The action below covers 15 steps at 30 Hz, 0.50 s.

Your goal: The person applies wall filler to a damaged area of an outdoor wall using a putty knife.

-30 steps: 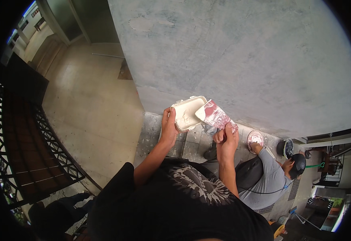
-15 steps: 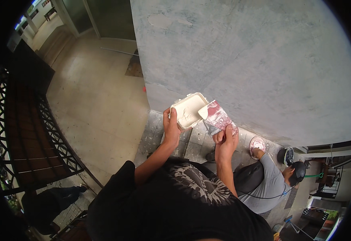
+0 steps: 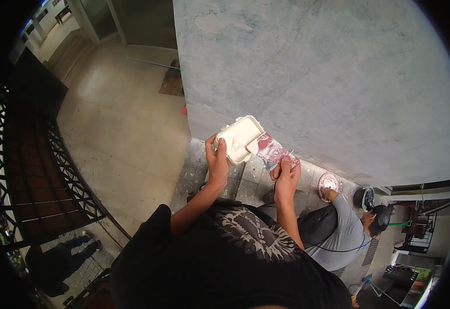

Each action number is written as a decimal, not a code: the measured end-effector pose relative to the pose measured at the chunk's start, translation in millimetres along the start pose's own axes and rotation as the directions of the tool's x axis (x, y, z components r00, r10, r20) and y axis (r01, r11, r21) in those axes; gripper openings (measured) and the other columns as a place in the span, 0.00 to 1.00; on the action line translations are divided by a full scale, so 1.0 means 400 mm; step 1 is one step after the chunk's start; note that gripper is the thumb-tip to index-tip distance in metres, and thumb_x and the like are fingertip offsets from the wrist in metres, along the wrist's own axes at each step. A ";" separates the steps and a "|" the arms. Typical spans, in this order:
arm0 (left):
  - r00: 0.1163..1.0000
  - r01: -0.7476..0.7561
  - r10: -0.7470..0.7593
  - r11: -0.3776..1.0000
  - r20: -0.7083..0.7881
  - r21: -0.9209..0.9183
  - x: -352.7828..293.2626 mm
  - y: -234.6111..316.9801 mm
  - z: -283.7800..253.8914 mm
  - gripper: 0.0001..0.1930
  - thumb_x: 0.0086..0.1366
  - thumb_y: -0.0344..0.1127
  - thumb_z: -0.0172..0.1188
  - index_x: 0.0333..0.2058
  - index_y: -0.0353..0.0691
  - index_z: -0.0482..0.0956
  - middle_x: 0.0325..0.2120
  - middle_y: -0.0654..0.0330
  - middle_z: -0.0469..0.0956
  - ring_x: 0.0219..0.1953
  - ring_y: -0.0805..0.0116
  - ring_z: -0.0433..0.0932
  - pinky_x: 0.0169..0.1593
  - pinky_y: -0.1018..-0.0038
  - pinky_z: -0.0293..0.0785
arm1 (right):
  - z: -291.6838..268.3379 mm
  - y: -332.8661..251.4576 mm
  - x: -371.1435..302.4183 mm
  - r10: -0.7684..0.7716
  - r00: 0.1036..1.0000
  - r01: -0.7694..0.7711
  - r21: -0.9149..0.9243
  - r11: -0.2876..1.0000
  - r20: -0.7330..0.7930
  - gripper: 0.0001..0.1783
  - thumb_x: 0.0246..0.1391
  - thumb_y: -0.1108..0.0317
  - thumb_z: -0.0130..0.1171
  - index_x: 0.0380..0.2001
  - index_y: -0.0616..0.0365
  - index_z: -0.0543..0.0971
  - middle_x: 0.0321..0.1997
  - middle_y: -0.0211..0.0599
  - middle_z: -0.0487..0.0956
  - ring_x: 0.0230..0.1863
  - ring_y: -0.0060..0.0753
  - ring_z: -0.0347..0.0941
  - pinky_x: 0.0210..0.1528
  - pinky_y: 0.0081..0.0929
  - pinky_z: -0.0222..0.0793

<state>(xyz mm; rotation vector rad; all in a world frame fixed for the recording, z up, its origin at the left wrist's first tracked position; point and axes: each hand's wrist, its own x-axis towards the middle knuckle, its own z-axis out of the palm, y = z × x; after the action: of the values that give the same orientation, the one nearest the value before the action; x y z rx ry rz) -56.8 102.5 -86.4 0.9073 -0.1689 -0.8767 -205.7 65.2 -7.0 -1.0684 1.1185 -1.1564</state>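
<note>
A patchy grey-blue wall borders a pale floor with soft sheen, dark latticework along its left.

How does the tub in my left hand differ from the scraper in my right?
The tub is box-shaped with raised walls; the scraper is flat.
The tub is off-white; the scraper is reddish, smeared with white.
The left hand grips the tub; the right hand pinches the scraper.
Both carry pale paste.

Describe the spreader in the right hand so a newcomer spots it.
Start at the grey wall. In front of its lower left, the right hand holds the spreader, one end at the cream tub. Unlike that tub, it is flat, reddish, smeared white.
</note>
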 end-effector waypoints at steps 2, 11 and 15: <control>1.000 -0.017 0.017 1.000 -0.004 0.002 -0.002 0.001 -0.002 0.22 0.72 0.45 0.49 0.57 0.40 0.58 0.51 0.52 0.69 0.50 0.67 0.73 0.47 0.73 0.76 | -0.005 0.000 0.008 0.008 1.000 -0.008 0.002 1.000 0.003 0.08 0.65 0.67 0.47 0.32 0.56 0.65 0.16 0.26 0.63 0.16 0.19 0.55 0.19 0.22 0.53; 0.999 -0.038 0.038 0.999 -0.035 -0.010 -0.002 0.011 -0.014 0.22 0.72 0.44 0.48 0.57 0.39 0.58 0.51 0.51 0.69 0.51 0.67 0.72 0.51 0.71 0.74 | -0.012 -0.037 0.014 0.000 1.000 0.000 -0.027 1.000 -0.016 0.07 0.64 0.67 0.48 0.33 0.56 0.65 0.17 0.26 0.62 0.16 0.18 0.56 0.18 0.21 0.54; 0.999 -0.013 0.010 0.998 -0.048 -0.053 -0.008 0.014 -0.011 0.23 0.72 0.45 0.49 0.58 0.40 0.57 0.52 0.51 0.68 0.52 0.66 0.72 0.51 0.71 0.75 | -0.022 -0.042 0.023 0.022 0.999 -0.023 -0.023 0.999 -0.023 0.07 0.64 0.68 0.49 0.31 0.55 0.65 0.17 0.25 0.61 0.16 0.18 0.55 0.19 0.22 0.53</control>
<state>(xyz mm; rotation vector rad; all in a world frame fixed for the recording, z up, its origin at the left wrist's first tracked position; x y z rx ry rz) -53.4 109.4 -84.2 0.8757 -0.1086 -0.8445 -216.1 54.0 7.6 -1.0600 1.1616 -1.1430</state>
